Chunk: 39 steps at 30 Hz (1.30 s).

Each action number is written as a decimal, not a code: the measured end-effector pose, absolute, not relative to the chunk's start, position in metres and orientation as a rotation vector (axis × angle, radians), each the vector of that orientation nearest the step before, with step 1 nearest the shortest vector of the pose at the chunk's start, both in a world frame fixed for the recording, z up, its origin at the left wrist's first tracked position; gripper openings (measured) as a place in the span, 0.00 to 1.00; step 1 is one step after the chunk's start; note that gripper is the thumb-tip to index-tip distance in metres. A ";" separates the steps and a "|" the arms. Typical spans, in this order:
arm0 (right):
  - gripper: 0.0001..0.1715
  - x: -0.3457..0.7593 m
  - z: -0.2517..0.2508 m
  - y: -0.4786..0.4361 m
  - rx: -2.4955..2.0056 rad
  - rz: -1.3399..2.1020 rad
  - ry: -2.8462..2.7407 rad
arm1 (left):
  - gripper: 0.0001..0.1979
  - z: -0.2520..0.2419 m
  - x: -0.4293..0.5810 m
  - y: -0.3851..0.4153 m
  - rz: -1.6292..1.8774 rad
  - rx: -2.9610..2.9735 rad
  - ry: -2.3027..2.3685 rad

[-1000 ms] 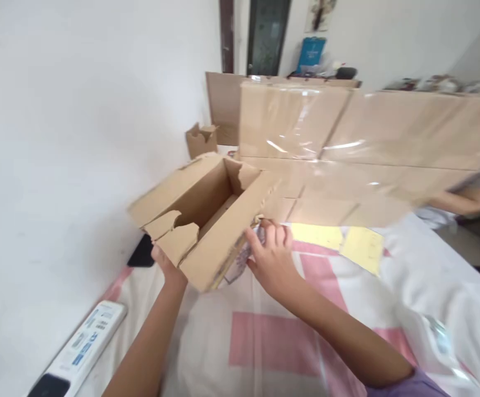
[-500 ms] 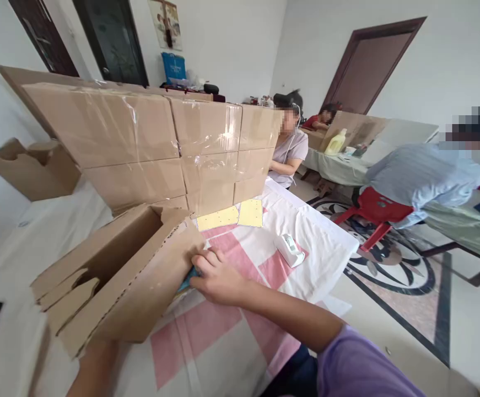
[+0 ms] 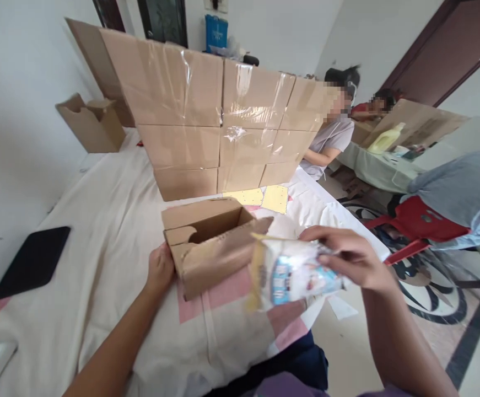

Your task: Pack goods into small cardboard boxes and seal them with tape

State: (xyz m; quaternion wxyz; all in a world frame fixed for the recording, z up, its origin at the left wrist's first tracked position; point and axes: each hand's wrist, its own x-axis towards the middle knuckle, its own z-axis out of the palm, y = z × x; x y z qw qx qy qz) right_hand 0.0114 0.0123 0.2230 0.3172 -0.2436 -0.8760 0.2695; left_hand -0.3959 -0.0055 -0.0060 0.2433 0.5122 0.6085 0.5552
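A small open-topped cardboard box (image 3: 219, 264) sits on the tablecloth in the middle of the view, its top edges cut unevenly. My left hand (image 3: 161, 267) is closed on the box's left end, its fingers partly hidden against the cardboard. In the air right of the box, my right hand (image 3: 351, 253) pinches the right end of a printed plastic packet (image 3: 291, 273), white and blue with a yellowish edge. The packet is blurred and overlaps the box's right end. Two yellow cards (image 3: 275, 199) lie behind the box.
A tall wall of taped cardboard boxes (image 3: 182, 88) stands across the back of the table. Another cut box (image 3: 95, 127) is at the far left, and a black flat object (image 3: 33, 262) lies at left. Beyond the table are other people, a red chair (image 3: 425, 220) and a yellow bottle (image 3: 386, 138).
The small box went from raised and tilted to resting on the table. My right hand left its side and now holds the packet out to the right. The view has shifted left and downward.
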 end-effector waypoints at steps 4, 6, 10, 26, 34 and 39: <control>0.18 0.025 0.247 0.037 -0.626 0.420 -1.832 | 0.36 -0.007 -0.384 -0.004 1.474 1.405 1.515; 0.18 0.013 0.256 0.054 -0.581 0.233 -1.706 | 0.35 -0.007 -0.383 -0.003 1.444 1.420 1.464; 0.16 -0.039 0.264 0.082 -0.481 0.229 -2.089 | 0.33 -0.006 -0.384 -0.003 1.421 1.379 1.430; 0.13 -0.164 0.177 0.084 -0.176 0.032 -3.078 | 0.27 0.007 -0.385 -0.001 1.336 1.265 1.447; 0.13 -0.142 0.168 0.086 -0.355 0.376 -2.823 | 0.26 -0.011 -0.397 0.000 1.308 1.202 1.512; 0.15 -0.144 0.160 0.089 -0.347 0.278 -2.904 | 0.24 -0.029 -0.402 0.004 1.312 1.218 1.545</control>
